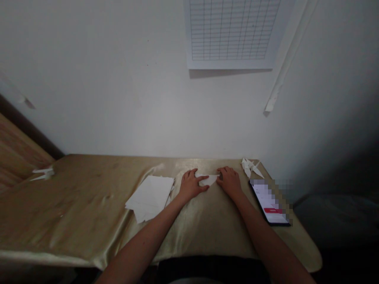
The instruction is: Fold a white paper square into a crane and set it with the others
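Note:
A small white folded paper [209, 179] lies on the gold cloth covering the table [89, 201]. My left hand [192, 185] rests flat on its left part, with the fingers spread and pressing down. My right hand [228, 181] is at the paper's right end, fingers curled and pinched against its edge. Part of the paper is hidden under both hands.
A stack of white paper sheets [151, 196] lies left of my hands. A folded paper figure [250, 167] sits at the back right, and another one [44, 173] at the far left. A phone [270, 202] with a lit screen lies on the right. A wall with a grid chart [232, 33] stands behind.

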Motion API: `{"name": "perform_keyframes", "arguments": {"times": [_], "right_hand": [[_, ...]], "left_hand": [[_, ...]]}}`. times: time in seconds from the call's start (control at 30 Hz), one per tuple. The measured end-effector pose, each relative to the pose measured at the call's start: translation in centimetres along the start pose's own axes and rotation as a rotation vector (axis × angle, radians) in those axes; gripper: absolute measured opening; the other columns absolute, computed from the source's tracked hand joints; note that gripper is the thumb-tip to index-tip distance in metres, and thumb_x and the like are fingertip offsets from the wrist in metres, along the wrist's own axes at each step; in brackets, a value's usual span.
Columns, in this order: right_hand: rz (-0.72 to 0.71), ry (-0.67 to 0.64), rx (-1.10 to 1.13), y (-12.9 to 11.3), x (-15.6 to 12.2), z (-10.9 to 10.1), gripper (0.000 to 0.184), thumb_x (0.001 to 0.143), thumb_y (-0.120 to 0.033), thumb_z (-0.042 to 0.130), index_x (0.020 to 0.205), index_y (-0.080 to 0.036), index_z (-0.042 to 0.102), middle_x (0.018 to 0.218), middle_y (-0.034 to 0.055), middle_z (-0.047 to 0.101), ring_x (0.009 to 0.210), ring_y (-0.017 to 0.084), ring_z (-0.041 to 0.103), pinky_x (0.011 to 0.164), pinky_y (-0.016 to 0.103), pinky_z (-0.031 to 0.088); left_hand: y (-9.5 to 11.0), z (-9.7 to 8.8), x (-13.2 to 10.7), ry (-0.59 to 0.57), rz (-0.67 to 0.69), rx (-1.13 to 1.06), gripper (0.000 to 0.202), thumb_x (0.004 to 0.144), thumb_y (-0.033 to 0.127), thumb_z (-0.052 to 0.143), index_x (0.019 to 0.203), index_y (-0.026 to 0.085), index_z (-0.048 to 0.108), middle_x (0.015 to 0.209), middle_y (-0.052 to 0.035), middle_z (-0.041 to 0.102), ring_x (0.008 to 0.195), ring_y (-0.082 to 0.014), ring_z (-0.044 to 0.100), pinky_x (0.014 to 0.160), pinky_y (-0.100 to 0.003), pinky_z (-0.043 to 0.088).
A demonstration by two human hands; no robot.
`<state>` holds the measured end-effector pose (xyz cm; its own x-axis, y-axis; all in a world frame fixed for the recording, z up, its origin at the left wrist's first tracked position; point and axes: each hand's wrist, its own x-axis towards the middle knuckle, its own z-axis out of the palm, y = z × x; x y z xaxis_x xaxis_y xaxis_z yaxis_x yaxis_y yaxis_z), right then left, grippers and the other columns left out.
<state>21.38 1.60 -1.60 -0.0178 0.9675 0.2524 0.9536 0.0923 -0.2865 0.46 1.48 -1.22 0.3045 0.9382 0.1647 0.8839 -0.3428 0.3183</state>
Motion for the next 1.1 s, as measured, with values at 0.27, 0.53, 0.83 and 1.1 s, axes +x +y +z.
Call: {"name": "perform_keyframes", "arguments": {"times": [0.27, 0.53, 0.83, 1.1], "right_hand": [[0.035, 0.008, -0.013, 0.4, 0.4, 0.1, 0.032, 0.091, -0.023, 0.054, 0.121, -0.024, 0.065, 0.122, 0.0092, 0.064, 0.116, 0.025, 0.053, 0.097, 0.036, 0.038], [0.033, 0.030, 0.034, 1.5, 0.7, 0.4, 0.030, 0.093, -0.020, 0.049, 0.117, -0.023, 0.068, 0.120, 0.0078, 0.065, 0.116, 0.023, 0.053, 0.095, 0.034, 0.038], [-0.003, 0.038, 0.129, 2.3, 0.6, 0.6, 0.028, 0.099, -0.023, 0.044, 0.110, -0.020, 0.070, 0.118, 0.0077, 0.067, 0.113, 0.021, 0.056, 0.096, 0.032, 0.038], [-0.019, 0.027, 0.093, 2.3, 0.7, 0.7, 0.026, 0.098, -0.029, 0.049, 0.109, -0.022, 0.071, 0.117, 0.0075, 0.067, 0.111, 0.022, 0.056, 0.095, 0.033, 0.039]], "left_hand": [[0.1, -0.2, -0.1, -0.016, -0.006, -0.015, 0.049, 0.080, 0.057, 0.074, 0.128, 0.048, 0.067, 0.154, -0.0018, 0.044, 0.139, -0.0354, 0.039, 0.119, -0.053, 0.027], [-0.1, 0.0, -0.1, -0.008, 0.011, -0.008, 0.048, 0.081, 0.058, 0.073, 0.128, 0.048, 0.068, 0.153, -0.0023, 0.045, 0.139, -0.0352, 0.039, 0.118, -0.053, 0.028], [-0.4, 0.7, -0.3, 0.036, 0.051, 0.017, 0.050, 0.083, 0.059, 0.071, 0.131, 0.046, 0.065, 0.151, -0.0043, 0.045, 0.139, -0.0341, 0.037, 0.118, -0.053, 0.026], [-0.4, 0.2, -0.3, 0.018, 0.066, 0.002, 0.040, 0.090, 0.051, 0.066, 0.130, 0.046, 0.067, 0.152, -0.0039, 0.044, 0.140, -0.0328, 0.037, 0.118, -0.053, 0.027]]}}
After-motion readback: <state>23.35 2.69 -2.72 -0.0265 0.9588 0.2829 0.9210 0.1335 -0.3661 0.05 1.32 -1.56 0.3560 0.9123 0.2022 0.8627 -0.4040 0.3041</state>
